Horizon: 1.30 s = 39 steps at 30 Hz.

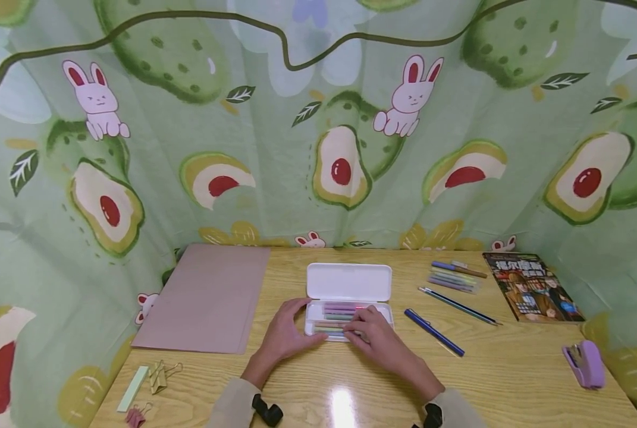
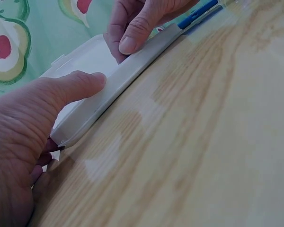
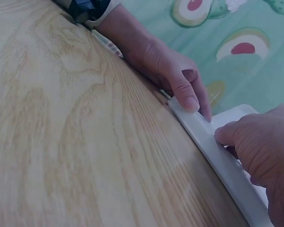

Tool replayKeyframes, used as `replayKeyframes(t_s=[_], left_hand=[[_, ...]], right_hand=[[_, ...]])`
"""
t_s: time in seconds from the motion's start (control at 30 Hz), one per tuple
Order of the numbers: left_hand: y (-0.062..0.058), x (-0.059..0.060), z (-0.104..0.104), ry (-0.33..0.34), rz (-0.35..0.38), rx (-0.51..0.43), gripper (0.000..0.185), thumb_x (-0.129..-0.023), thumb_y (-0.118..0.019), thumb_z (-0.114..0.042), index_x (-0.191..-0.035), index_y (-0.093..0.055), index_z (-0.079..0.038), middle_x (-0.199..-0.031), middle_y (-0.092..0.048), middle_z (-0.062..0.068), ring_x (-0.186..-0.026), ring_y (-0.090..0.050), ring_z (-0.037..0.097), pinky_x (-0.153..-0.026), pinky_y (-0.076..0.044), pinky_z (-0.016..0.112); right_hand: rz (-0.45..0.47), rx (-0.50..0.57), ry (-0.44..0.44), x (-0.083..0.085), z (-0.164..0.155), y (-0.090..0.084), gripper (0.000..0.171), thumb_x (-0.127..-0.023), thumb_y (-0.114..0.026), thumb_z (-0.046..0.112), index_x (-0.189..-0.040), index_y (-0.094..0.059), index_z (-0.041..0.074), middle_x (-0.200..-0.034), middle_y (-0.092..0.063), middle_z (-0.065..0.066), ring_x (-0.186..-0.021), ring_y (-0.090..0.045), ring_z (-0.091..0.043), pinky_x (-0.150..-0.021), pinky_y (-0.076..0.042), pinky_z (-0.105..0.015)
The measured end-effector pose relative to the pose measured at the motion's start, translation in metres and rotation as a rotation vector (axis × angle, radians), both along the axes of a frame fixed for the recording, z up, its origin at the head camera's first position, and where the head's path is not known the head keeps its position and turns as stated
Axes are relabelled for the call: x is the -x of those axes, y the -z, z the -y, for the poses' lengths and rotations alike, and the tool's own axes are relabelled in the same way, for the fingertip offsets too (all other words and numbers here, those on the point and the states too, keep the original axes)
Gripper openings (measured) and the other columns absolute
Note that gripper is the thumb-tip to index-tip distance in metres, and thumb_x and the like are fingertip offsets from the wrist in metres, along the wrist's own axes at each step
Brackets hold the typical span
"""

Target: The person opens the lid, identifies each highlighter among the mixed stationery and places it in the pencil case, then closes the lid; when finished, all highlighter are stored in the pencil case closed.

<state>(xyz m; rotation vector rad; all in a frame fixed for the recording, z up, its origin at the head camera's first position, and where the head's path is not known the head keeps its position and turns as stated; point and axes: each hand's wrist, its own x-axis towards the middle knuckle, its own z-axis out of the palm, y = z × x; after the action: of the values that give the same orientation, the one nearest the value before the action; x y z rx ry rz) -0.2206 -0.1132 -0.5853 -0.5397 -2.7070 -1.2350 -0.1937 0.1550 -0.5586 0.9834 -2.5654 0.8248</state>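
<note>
A white pencil case [image 1: 348, 284] lies open at the middle of the wooden table [image 1: 511, 368], its lid folded back flat toward the curtain. Its tray holds a row of pastel markers [image 1: 339, 310] lying lengthwise, purple and pink ones at the back, green ones nearer the front; exactly how many, I cannot tell.

The left hand [image 1: 285, 334] grips the tray's left end, thumb laid on the front rim and fingers curled round the corner. The right hand [image 1: 374, 337] rests over the tray's right half, its thumb on the front edge and its fingers bent down among the markers; whether they pinch one is hidden.

Just right of the case lies a blue pen [image 1: 433, 332], then two thin pencils [image 1: 460, 306], and further back a bunch of loose markers [image 1: 454, 276] beside a book [image 1: 532, 287]. A purple stapler [image 1: 584, 364] sits near the right edge. To the left lie a brown folder [image 1: 206, 297], binder clips [image 1: 160, 374] and a pale green eraser [image 1: 133, 389].
</note>
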Motion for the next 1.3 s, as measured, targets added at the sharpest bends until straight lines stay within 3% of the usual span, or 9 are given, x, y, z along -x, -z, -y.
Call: replayKeyframes(t_s=[0.27,0.4,0.57,0.77,0.93,1.1,1.3], left_hand=[[0.000,-0.001,0.001,-0.004,0.006,-0.004,0.088,-0.072,-0.090,-0.059,-0.143,-0.061,-0.017,-0.147,-0.058,0.009,-0.139,-0.052,0.032,-0.110,-0.047,0.057],[-0.001,-0.001,0.000,-0.007,0.011,-0.007,0.088,-0.072,-0.091,-0.059,-0.143,-0.061,-0.016,-0.147,-0.058,0.009,-0.139,-0.051,0.032,-0.110,-0.046,0.057],[-0.001,-0.001,0.000,-0.005,0.010,-0.005,0.089,-0.072,-0.091,-0.059,-0.143,-0.061,-0.016,-0.147,-0.058,0.010,-0.139,-0.051,0.032,-0.110,-0.046,0.057],[0.001,0.000,0.000,-0.002,-0.001,-0.001,0.088,-0.072,-0.091,-0.059,-0.143,-0.061,-0.016,-0.146,-0.059,0.009,-0.138,-0.052,0.031,-0.110,-0.047,0.055],[0.002,0.000,0.001,-0.003,-0.005,-0.003,0.088,-0.072,-0.091,-0.059,-0.143,-0.062,-0.016,-0.146,-0.059,0.008,-0.138,-0.052,0.031,-0.110,-0.047,0.056],[0.002,0.001,0.001,-0.003,-0.012,-0.004,0.088,-0.072,-0.091,-0.059,-0.143,-0.061,-0.017,-0.146,-0.059,0.008,-0.138,-0.052,0.031,-0.109,-0.047,0.056],[0.004,0.001,0.001,0.000,-0.013,-0.014,0.088,-0.072,-0.090,-0.060,-0.143,-0.061,-0.017,-0.146,-0.059,0.007,-0.138,-0.052,0.030,-0.108,-0.048,0.056]], right_hand=[[-0.009,0.069,0.029,-0.005,-0.014,-0.002,0.012,-0.096,-0.078,0.016,-0.107,-0.080,0.014,-0.098,-0.061,0.004,-0.093,-0.045,-0.010,-0.077,-0.043,-0.031],[-0.009,0.185,0.124,-0.002,-0.040,-0.011,0.013,-0.094,-0.079,0.010,-0.106,-0.077,0.009,-0.094,-0.059,0.006,-0.090,-0.051,-0.012,-0.074,-0.047,-0.032],[-0.067,0.280,0.257,0.010,-0.089,-0.021,0.019,-0.090,-0.078,-0.001,-0.109,-0.075,0.001,-0.089,-0.061,-0.002,-0.082,-0.056,-0.019,-0.068,-0.050,-0.034],[0.026,0.213,0.399,0.021,-0.152,-0.028,0.028,-0.097,-0.072,0.003,-0.124,-0.069,-0.003,-0.104,-0.061,-0.020,-0.095,-0.054,-0.033,-0.078,-0.043,-0.046],[0.095,0.113,0.464,0.035,-0.192,-0.027,0.027,-0.098,-0.070,0.004,-0.121,-0.066,-0.008,-0.106,-0.059,-0.029,-0.102,-0.049,-0.046,-0.086,-0.033,-0.060],[0.155,0.004,0.526,0.050,-0.211,-0.021,0.023,-0.098,-0.070,0.007,-0.118,-0.068,-0.005,-0.111,-0.059,-0.035,-0.105,-0.045,-0.053,-0.087,-0.030,-0.069],[0.212,-0.040,0.567,0.055,-0.216,-0.017,0.015,-0.098,-0.071,0.010,-0.107,-0.070,-0.002,-0.115,-0.052,-0.036,-0.104,-0.037,-0.053,-0.083,-0.029,-0.067]])
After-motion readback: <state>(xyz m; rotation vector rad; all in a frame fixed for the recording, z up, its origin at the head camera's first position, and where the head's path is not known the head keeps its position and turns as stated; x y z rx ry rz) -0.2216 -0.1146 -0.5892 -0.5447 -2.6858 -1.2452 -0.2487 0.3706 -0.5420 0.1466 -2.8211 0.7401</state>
